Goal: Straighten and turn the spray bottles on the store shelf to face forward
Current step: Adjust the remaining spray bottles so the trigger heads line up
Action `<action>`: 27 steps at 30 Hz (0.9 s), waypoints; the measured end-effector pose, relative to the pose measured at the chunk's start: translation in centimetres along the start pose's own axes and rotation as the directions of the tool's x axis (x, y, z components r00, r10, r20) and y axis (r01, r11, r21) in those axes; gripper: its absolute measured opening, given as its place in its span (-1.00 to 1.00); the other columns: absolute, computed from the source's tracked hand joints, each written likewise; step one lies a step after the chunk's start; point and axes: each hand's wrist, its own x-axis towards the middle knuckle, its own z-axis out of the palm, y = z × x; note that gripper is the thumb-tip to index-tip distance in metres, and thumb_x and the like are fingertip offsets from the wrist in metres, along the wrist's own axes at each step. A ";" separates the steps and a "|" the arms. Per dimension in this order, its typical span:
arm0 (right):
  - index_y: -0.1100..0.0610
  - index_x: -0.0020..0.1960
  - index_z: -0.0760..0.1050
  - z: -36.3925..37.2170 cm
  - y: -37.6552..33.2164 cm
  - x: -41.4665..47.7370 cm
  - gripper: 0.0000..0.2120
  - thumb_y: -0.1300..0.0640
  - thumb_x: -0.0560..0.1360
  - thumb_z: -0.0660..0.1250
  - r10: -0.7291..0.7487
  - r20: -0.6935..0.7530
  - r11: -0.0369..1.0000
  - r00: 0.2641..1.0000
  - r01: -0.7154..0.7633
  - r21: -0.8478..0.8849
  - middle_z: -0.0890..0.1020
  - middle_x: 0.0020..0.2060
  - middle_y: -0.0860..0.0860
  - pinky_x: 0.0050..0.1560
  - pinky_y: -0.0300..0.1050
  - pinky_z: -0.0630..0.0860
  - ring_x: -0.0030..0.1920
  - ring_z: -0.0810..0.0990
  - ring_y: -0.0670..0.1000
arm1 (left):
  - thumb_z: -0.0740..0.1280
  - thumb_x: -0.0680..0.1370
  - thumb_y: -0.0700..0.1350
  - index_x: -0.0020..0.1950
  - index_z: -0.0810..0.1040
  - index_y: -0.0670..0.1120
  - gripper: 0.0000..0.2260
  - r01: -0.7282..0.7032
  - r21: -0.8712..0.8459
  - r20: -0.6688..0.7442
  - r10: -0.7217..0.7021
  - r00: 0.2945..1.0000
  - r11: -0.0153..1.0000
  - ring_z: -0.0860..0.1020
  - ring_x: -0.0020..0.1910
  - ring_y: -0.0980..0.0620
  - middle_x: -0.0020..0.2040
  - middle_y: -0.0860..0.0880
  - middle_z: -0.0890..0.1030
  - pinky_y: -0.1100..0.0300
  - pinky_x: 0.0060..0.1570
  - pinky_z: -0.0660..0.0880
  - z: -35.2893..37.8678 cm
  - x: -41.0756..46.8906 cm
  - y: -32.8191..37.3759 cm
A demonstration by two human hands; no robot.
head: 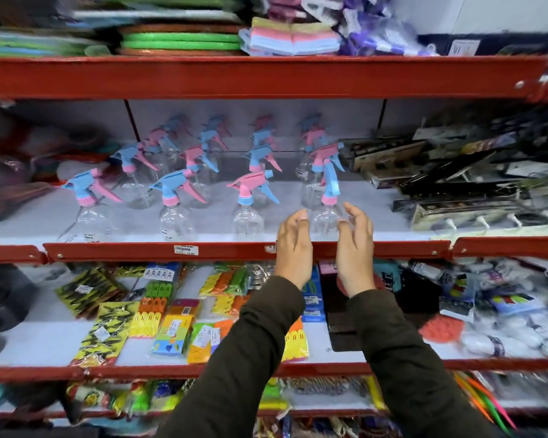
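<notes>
Several clear spray bottles with pink and blue trigger heads stand in rows on the middle shelf (203, 248). The front-right bottle (328, 216) has a pink collar, and its blue trigger hangs toward me. The other front bottles (178, 216) point their nozzles to the left. My left hand (295, 245) and my right hand (356, 248) are raised on either side of the front-right bottle, fingers apart and curled, holding nothing. Both hands sit just in front of the shelf edge, close to the bottle and not gripping it.
Dark packaged goods (456, 178) crowd the shelf right of the bottles. Red shelf rails run above (266, 77) and below. Colourful clip packs (171, 320) fill the shelf underneath. A price label (186, 250) sits on the front rail.
</notes>
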 end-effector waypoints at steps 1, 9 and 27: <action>0.00 0.41 0.39 -0.2 0.3 1.0 -0.64 0.09 0.62 0.13 0.047 0.034 0.998 0.998 -0.046 -0.033 0.42 0.37 0.01 0.37 -0.19 0.27 0.40 0.39 -0.03 | -0.01 0.67 0.05 0.44 0.40 -0.09 -0.57 0.034 0.012 0.020 -0.035 0.999 0.999 0.29 0.47 0.01 0.44 -0.08 0.41 0.27 0.36 0.10 0.6 0.3 0.2; 0.10 0.52 0.30 -0.3 0.6 3.6 -0.56 0.05 0.66 0.09 0.173 0.235 0.982 0.957 -0.150 -0.113 0.39 0.50 0.12 0.48 -0.10 0.22 0.50 0.35 0.08 | -0.03 0.67 0.06 0.51 0.28 -0.10 -0.54 0.167 0.000 0.125 -0.166 0.978 0.986 0.18 0.55 -0.01 0.53 -0.16 0.27 0.26 0.36 0.03 2.8 2.3 0.3; 0.10 0.56 0.24 -1.8 0.8 3.8 -0.50 0.05 0.64 0.12 0.197 0.224 0.978 0.954 -0.174 -0.118 0.32 0.55 0.09 0.50 -0.09 0.20 0.54 0.30 0.06 | 0.00 0.67 -0.07 0.36 0.43 -0.11 -0.64 0.065 0.008 0.034 -0.065 0.997 0.998 0.30 0.44 -0.02 0.28 -0.01 0.44 0.28 0.30 0.11 3.5 3.0 0.3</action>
